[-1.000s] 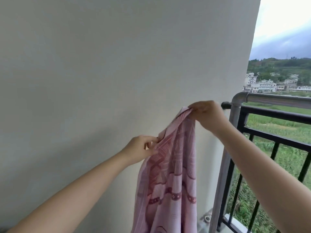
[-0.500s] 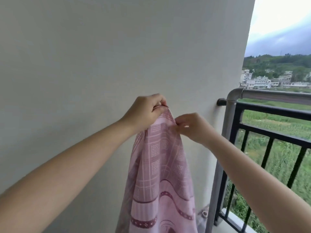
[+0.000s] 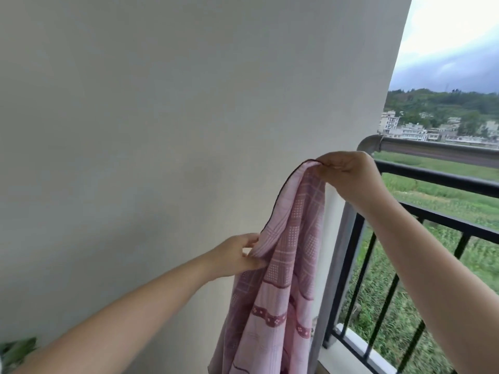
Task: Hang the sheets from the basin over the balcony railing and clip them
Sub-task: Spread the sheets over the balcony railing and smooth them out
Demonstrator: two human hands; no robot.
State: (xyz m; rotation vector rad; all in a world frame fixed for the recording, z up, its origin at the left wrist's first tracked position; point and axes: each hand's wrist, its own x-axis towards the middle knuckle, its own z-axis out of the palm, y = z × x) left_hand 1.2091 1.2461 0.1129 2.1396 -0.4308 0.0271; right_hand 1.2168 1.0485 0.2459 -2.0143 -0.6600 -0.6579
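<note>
A pink patterned sheet (image 3: 286,279) hangs down in front of the plain wall, held up in the air by both hands. My right hand (image 3: 348,176) pinches its top corner, close to the bent end of the balcony railing (image 3: 432,151). Lower and to the left, my left hand (image 3: 237,256) grips the sheet's dark-trimmed edge. The sheet's bottom runs out of view. The basin and clips are not in view.
A pale wall (image 3: 162,130) fills the left and centre. Black railing bars (image 3: 378,287) and a grey upright post (image 3: 337,265) stand at the right, above a low white ledge (image 3: 359,344). Something green (image 3: 16,349) shows at the lower left edge. Fields and buildings lie beyond.
My right hand rose and moved right toward the rail with the top of the sheet. My left hand dropped lower along the sheet's edge, so the hands are now apart.
</note>
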